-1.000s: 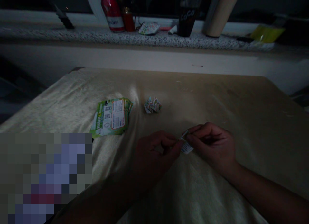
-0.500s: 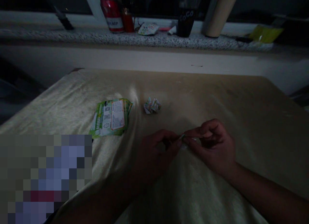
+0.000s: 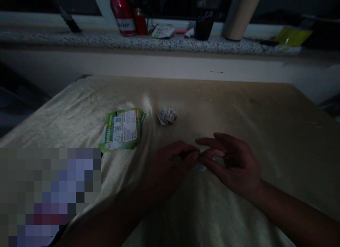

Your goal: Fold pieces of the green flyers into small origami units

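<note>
Item: small slip of printed paper; white with fine print, dimly lit, partly hidden by fingers; held between the two hands above the near half of a pale satin tablecloth. Creases not legible in this light.

Left hand: thumb and forefinger pinched together on the slip's left side.

Right hand: thumb laid along the slip's right side, forefinger raised and spread clear of it; whether another finger presses from behind cannot be told.

Handling notes: the step in hand looks like folding or creasing. The left pinch is best kept close to the crease, as an anchor, so the paper does not pivot. The right thumb would do well to line up the edges first, then press outward from the anchored end in one firm stroke. So small a piece probably skews easily; bracing it on the cloth might give a straighter line, though soft fabric may blunt the crease.

Nearby: folded paper piece, printed, with two peaks, beyond the left hand; stack of green printed cards, or flat packets, to its left.

Windowsill, granite-look: red can; CoCo cup; tan tube.
</note>
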Motion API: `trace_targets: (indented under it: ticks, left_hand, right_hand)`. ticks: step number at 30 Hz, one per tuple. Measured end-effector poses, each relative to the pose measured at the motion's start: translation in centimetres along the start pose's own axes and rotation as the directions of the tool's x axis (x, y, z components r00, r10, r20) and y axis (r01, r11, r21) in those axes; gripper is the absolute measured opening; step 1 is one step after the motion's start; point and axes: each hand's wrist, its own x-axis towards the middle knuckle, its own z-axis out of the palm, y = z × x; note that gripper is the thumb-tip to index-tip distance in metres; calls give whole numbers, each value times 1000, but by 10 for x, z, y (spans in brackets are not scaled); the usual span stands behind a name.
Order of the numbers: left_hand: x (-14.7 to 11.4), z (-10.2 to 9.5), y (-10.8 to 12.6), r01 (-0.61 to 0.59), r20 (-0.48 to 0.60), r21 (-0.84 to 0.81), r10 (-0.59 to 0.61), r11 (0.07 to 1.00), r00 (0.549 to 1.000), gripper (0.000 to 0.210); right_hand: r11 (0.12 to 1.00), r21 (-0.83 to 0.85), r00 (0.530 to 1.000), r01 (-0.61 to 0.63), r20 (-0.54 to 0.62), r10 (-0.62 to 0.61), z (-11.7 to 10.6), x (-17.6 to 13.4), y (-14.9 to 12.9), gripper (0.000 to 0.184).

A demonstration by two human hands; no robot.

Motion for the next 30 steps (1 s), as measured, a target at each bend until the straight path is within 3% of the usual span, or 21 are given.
trace_targets:
  ticks: [3, 6, 11, 13, 21, 30]
  left_hand:
    - [0, 0, 3, -55, -21, 46, 56, 997, 998, 13]
    - [-1, 0, 7, -134, -108, 101, 145, 986, 984, 11]
    - [-4, -1, 5, -206, -176, 158, 233, 966, 956, 9]
    - [-4, -1, 4, -225, -157, 165, 251, 960, 955, 8]
    - [-6, 2, 5, -294, -114, 158, 313, 943, 943, 7]
    - [-2, -2, 4, -229, -67, 92, 235, 969, 970, 3]
  right_hand:
    - [997, 61, 999, -43, 20, 42, 1, 1, -2, 72]
    - [963, 195, 982, -186, 52, 179, 2, 4, -4, 73]
    - [957, 117, 958, -266, 142, 249, -2, 10, -2, 18]
    - [964, 65, 958, -259, 146, 248, -3, 12, -1, 9]
    - [979, -1, 968, -205, 149, 203, -2, 14, -5, 11]
    - [981, -74, 969, -182, 155, 191, -6, 15, -7, 9]
